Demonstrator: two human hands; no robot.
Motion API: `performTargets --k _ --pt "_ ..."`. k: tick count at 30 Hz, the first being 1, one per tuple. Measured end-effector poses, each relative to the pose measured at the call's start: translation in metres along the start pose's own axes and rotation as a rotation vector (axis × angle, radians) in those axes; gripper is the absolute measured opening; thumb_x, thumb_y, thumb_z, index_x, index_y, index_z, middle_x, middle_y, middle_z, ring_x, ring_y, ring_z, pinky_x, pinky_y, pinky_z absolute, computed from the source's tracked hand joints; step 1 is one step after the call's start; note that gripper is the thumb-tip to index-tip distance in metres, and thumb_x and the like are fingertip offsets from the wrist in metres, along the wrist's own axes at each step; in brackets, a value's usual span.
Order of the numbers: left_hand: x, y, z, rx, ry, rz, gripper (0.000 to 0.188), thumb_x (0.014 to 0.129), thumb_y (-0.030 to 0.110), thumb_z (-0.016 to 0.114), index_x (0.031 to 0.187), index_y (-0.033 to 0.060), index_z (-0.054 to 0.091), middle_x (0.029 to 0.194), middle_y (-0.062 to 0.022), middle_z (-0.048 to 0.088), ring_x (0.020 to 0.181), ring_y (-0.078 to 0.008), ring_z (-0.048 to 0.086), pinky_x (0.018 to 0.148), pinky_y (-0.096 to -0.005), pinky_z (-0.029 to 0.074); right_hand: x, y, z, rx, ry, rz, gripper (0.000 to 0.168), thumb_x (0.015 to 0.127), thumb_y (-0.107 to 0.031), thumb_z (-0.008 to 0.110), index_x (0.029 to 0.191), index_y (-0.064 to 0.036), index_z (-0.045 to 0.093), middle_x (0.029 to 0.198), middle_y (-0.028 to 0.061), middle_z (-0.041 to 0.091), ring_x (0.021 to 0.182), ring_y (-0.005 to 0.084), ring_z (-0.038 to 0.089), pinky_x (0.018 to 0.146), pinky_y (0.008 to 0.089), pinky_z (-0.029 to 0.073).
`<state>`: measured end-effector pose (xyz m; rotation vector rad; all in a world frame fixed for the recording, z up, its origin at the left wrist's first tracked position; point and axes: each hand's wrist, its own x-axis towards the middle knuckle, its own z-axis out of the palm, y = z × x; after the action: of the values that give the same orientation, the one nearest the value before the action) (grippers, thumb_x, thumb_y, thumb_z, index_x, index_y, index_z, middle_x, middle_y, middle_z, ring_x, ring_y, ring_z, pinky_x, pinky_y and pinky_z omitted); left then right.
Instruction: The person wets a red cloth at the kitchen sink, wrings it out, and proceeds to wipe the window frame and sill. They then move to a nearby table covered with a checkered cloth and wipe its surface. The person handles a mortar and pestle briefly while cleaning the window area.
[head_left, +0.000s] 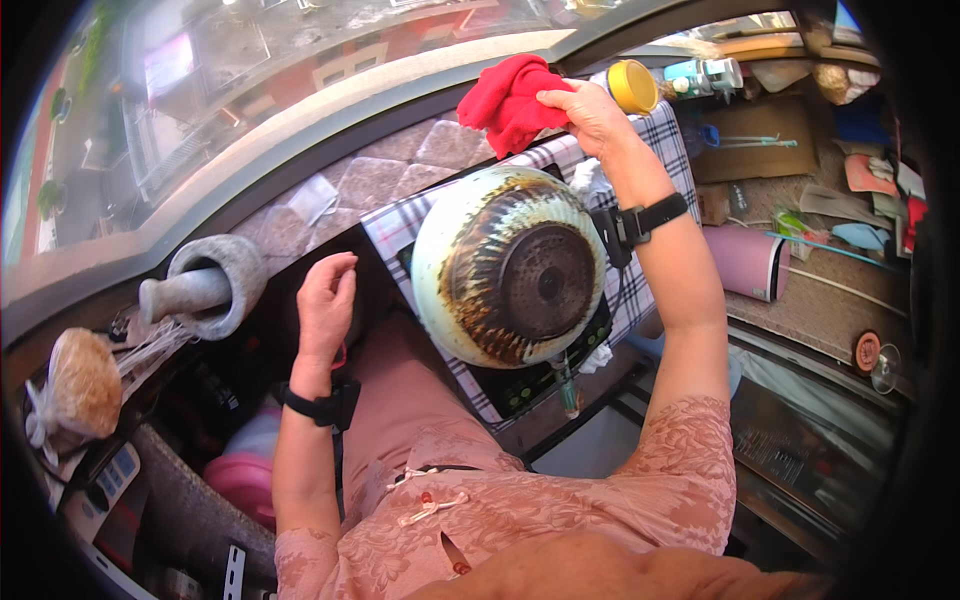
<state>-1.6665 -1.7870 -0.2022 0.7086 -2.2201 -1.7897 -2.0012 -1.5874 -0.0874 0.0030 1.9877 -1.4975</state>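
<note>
An upturned pan (469, 225) lies with its base up, its pale underside streaked with brown and black burnt stains around a dark round bottom plate (551, 281). A short greenish handle (568, 390) sticks out on the side near my body. Beyond the pan, my right hand (592, 116) grips a bunched red cloth (514, 101), held above the window ledge. My left hand (326, 304) hangs to the left of the pan, fingers loosely curled with nothing in them. Under the pan are a black cooktop (510, 394) and a plaid cloth (649, 165).
A stone mortar (251, 274) with a pestle (187, 292) stands at left, near a tied plastic bag (88, 382). A yellow-lidded jar (632, 86) is close to my right hand. At right are a pink box-shaped object (742, 262) and cardboard (757, 139). Window glass (247, 82) runs along the far side.
</note>
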Motion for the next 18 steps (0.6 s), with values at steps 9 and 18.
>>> performTargets --k 9,18 --pt "0.012 -0.019 -0.03 0.243 0.146 0.272 0.016 0.078 -0.001 0.056 0.094 0.0006 0.057 0.095 -0.0156 0.058 0.089 -0.0324 0.057 0.078 -0.0359 0.048 0.013 0.043 0.119 -0.661 0.07 -0.135 0.026 0.072 -0.007 0.062 0.097 0.003 0.063 0.083 0.0079 0.064 0.073 0.0158 0.06 0.069 0.0289 0.048" --pt "0.061 -0.042 -0.028 0.543 0.281 0.281 0.032 0.072 0.006 0.064 0.103 0.0044 0.057 0.11 -0.0151 0.054 0.101 -0.0347 0.049 0.088 -0.0414 0.042 0.01 0.107 0.225 -1.048 0.354 0.214 0.102 0.07 -0.058 0.062 0.138 0.006 0.021 0.143 0.0314 0.012 0.134 0.0443 0.011 0.109 0.0463 0.016"
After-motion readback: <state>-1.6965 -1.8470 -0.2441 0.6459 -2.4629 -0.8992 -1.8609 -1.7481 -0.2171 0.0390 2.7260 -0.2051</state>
